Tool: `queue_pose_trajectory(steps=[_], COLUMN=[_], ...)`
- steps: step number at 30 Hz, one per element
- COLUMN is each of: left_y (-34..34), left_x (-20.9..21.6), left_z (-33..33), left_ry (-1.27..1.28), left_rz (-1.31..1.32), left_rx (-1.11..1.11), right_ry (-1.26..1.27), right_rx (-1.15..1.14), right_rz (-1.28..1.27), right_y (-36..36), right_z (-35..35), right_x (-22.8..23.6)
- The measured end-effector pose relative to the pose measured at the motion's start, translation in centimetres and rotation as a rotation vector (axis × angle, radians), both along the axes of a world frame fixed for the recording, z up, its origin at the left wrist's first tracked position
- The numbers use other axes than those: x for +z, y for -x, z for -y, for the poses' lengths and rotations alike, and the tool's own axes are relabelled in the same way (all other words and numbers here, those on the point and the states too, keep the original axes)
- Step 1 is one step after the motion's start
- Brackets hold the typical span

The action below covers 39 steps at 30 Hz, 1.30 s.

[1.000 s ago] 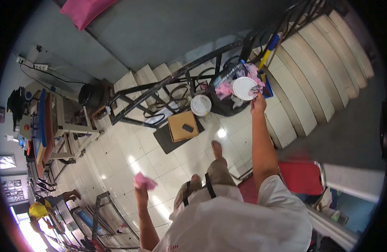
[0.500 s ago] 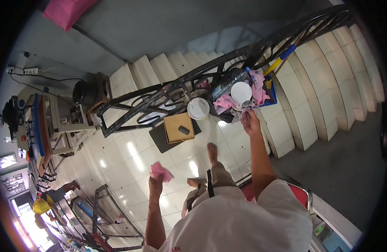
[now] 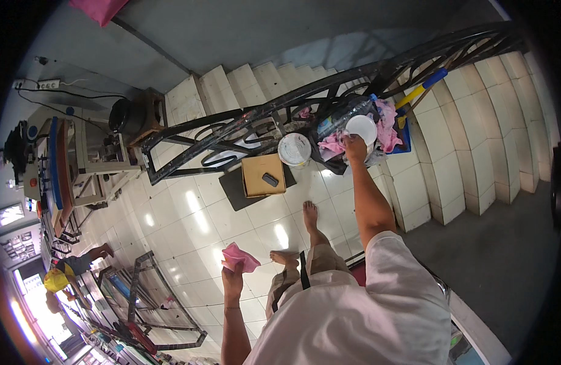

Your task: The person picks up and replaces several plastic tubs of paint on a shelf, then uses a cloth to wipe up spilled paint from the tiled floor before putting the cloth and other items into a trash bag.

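Note:
My left hand is closed around a crumpled pink cloth, held out over the tiled floor. At the heap beside the stair railing, my right hand reaches in with its fingers curled at the near left edge of a round white tub. What those fingers hold, if anything, is too small to make out. Pink rags lie to the right of the tub, and more pink cloth lies to its left. A clear plastic bottle rests behind it.
A white lidded bucket stands left of the heap, beside a cardboard box with a small dark object on it. A black railing runs along the stairs. Someone in a yellow top is at the far left.
My right hand has moved forward and slightly left, from the heap's near edge to the white tub. My left hand, still holding the pink cloth, has shifted slightly right and nearer.

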<state>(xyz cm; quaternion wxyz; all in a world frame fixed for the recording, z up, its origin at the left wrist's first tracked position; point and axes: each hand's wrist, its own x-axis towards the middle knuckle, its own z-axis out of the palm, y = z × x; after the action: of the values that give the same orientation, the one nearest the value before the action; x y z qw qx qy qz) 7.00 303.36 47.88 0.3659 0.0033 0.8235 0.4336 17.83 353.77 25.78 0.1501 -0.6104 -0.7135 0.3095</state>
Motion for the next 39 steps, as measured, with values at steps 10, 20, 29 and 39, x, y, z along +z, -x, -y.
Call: queue_pose_trajectory(steps=[10,20,29,39], left_y=[2.9,4.1,3.5,-4.4], left_x=[3.5,14.0,15.5,19.2], left_z=[-7.6,-10.9,2.4,28.9], left_ry=[-0.492,-0.865,-1.025,-0.538], left_rz=[0.022,0.005,-0.147,-0.638], left_rx=[0.118,-0.046,0.643,0.649], right_ry=[0.678,0.039,-0.27,-0.244], right_rx=[0.362,1.021,1.579,2.189], right_rz=[-0.76,-0.655,-0.579,-0.608], right_y=[2.6,9.4,13.1,12.7], right_z=[14.3,24.1,39.2,66.0], right_x=[18.0,36.6,39.6,41.5])
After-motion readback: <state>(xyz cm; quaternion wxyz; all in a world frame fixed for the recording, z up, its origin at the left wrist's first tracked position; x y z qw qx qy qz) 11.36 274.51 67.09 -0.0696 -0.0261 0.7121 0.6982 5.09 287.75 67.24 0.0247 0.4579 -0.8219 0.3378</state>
